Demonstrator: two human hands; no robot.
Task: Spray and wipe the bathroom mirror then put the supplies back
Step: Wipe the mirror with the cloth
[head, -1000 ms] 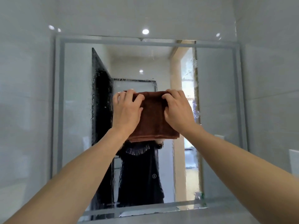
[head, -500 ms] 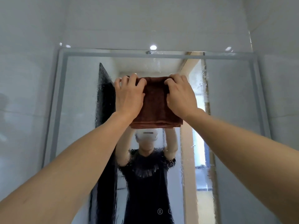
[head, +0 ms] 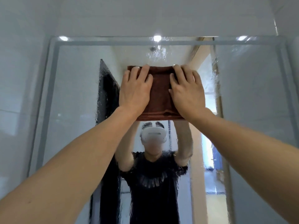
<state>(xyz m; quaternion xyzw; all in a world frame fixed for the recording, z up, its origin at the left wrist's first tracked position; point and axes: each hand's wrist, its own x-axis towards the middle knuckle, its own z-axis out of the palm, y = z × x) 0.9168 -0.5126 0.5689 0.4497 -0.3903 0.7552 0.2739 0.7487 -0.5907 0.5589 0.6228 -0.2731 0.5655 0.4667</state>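
The folded terry cloth [head: 160, 94] is a deep rust brown, plain and unpatterned. The rectangular wall mirror [head: 72, 110] has a pale grey frosted border and is speckled with clear droplets and streaks. The glossy wall tiles [head: 19, 78] are light grey-white. Reflected in the glass are a black fringed top, a white headset and a warm beige door frame.

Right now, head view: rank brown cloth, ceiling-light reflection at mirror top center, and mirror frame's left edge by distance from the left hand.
1. brown cloth: under the left hand, pressed to the glass.
2. ceiling-light reflection: above, slightly right.
3. mirror frame's left edge: far left.
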